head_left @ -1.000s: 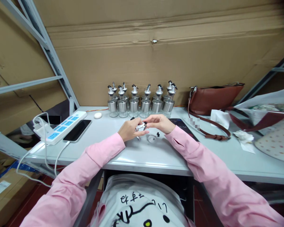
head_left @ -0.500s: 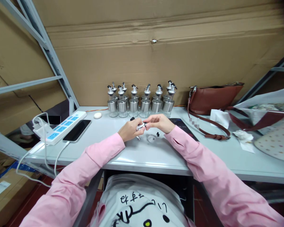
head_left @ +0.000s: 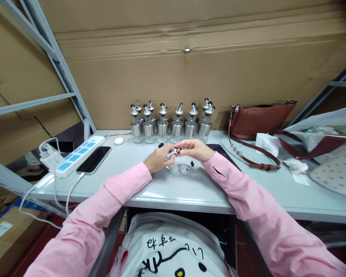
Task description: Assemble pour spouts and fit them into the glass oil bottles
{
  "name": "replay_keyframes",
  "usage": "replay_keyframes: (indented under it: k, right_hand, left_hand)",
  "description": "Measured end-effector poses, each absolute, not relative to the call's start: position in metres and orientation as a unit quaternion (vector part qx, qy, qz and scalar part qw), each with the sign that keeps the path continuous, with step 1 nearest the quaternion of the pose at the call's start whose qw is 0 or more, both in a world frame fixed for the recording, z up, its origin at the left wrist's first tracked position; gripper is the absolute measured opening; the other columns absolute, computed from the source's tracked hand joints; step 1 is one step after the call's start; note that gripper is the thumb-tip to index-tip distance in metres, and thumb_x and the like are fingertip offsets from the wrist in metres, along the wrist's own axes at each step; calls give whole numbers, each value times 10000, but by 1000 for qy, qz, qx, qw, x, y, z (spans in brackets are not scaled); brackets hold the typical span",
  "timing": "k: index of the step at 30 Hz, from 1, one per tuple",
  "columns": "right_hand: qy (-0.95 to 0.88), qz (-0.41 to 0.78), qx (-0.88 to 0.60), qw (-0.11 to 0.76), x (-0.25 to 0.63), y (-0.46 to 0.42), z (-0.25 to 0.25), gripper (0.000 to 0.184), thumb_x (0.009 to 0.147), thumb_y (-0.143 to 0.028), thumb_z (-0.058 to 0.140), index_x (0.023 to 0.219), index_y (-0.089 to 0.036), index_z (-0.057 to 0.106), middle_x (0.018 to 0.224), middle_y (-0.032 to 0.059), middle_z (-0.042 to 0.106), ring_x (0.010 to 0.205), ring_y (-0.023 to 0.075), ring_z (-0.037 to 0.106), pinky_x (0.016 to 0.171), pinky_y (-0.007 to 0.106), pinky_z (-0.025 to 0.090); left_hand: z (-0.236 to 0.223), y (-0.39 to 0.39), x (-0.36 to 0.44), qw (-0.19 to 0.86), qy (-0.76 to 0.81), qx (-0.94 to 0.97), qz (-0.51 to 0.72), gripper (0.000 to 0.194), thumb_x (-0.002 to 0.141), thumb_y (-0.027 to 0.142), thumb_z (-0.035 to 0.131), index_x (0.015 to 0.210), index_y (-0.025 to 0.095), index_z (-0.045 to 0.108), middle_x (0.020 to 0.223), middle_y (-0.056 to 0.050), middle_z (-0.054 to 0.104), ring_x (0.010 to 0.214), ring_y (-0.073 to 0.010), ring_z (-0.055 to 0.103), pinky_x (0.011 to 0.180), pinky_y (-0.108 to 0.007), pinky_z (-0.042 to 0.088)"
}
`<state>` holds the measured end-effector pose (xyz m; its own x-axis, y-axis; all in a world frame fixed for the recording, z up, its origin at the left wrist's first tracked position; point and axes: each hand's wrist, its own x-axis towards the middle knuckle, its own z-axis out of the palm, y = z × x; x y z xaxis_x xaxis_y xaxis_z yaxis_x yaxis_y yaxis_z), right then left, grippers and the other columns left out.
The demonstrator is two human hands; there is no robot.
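Observation:
My left hand (head_left: 158,158) is closed around a small silver pour spout (head_left: 171,154) above the table. At the spout's right end, the fingertips of my right hand (head_left: 196,149) pinch a small black part (head_left: 178,150), partly hidden by the fingers. Just below the hands lie a clear round cap-like piece (head_left: 185,169) and a little black piece (head_left: 192,164). Another dark piece (head_left: 161,145) shows behind my left hand, and a silver bit (head_left: 168,168) sticks out beneath it. Farther back stand several glass-and-steel bottles (head_left: 162,127) with pour spouts fitted.
On the left are a white power strip (head_left: 77,156), a phone (head_left: 94,160) and a white round object (head_left: 119,141). At right lie a dark tablet-like device (head_left: 223,154), a brown handbag (head_left: 259,121), crumpled tissue (head_left: 296,166) and a bag (head_left: 334,154). Cardboard (head_left: 173,77) stands behind the table.
Both hands stay together at nearly the same spot. The spout has turned slightly in the fingers, and my right hand has shifted a little to the right.

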<state>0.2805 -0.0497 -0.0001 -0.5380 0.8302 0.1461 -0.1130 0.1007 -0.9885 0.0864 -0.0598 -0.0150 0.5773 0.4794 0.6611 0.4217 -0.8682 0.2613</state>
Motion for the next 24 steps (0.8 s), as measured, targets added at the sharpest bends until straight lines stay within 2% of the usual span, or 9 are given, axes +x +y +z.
replay_keyframes:
  k: [6, 18, 24]
  right_hand:
    - [-627, 627, -269, 376, 280, -51, 1, 335, 514, -261, 825, 804, -160, 694, 711, -1, 701, 630, 93, 631, 664, 246, 487]
    - [-647, 611, -273, 366, 278, -51, 2, 293, 494, -217, 825, 713, -131, 651, 692, -28, 656, 657, 73, 599, 664, 222, 441]
    - [-650, 604, -282, 367, 279, -51, 4, 341, 490, -300, 830, 722, -134, 642, 652, -33, 634, 607, 67, 569, 639, 226, 433]
  left_hand:
    - [-17, -60, 87, 10, 225, 893, 389, 80, 751, 216, 450, 815, 175, 423, 690, 17, 492, 537, -78, 419, 513, -189, 362]
    - [-12, -62, 86, 29, 176, 908, 379, 174, 729, 303, 505, 818, 171, 432, 725, -1, 505, 547, -86, 450, 518, -205, 398]
    - [-8, -65, 84, 28, 183, 916, 355, 204, 715, 320, 494, 838, 173, 426, 719, -5, 495, 575, -108, 455, 554, -236, 414]
